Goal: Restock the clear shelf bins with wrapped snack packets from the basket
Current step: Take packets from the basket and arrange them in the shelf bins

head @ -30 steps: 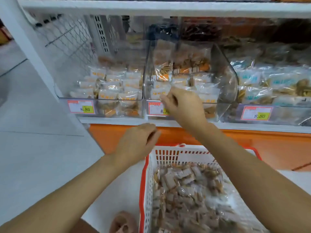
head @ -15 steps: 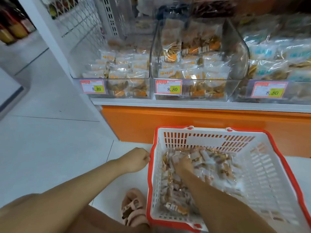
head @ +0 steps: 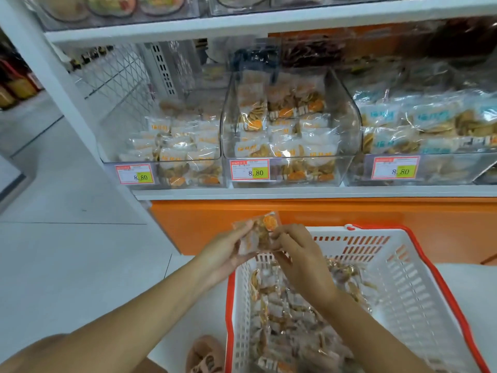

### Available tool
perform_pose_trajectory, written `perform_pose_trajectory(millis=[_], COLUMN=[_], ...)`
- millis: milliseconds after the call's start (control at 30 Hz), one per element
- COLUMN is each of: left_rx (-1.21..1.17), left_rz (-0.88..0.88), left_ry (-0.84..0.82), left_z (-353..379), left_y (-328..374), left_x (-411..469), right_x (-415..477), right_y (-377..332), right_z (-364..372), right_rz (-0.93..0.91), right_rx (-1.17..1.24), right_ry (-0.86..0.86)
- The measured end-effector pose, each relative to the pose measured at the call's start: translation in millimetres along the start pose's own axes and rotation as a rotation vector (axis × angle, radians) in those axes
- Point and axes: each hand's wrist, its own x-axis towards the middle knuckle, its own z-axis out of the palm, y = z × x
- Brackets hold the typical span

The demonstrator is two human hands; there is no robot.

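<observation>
Left hand (head: 224, 255) and right hand (head: 302, 261) fingers (head: 285, 235) pinch a snack packet (head: 258, 236). Under them, the basket (head: 430, 278) sits on white floor (head: 67, 251). Shelf bins (head: 290, 130) stand above.

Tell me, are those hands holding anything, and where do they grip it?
A snack packet, held between both hands: the left hand grips its left edge, the right hand pinches its right edge, above the basket.

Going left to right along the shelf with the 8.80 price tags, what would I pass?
Left bin of orange-labelled packets → middle bin with the same kind → right bin of blue-labelled packets.
</observation>
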Motion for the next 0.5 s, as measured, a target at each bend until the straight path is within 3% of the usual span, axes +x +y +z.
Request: perform_pose_trajectory(millis=[100, 267, 333, 433, 500], left_rx=[0.120, 0.619, 0.728, 0.761, 0.791], left_rz=[0.140, 0.453, 0.539, 0.623, 0.719], left_ry=[-0.007, 0.062, 0.044, 0.051, 0.113], left_z=[7.4, 18.6, 28.4, 48.5, 61.9], left_y=[14.8, 58.9, 76.2, 100.3, 116.1], left_x=[-1.5, -6.3, -10.9, -14.8, -13.5], right_x=[11.6, 43.5, 60.6, 87.7, 104.2], right_y=[-5.1, -13.2, -10.9, -6.2, -5.5], right_z=[-24.8, -67.0, -81.7, -99.3, -108.8], right_rz=[-0.019, 0.369, 0.495, 0.530, 0.516], right_rx=[0.110, 0.295, 0.438, 0.530, 0.566], right_ry=[0.007, 0.146, -0.001, -0.322, -0.356])
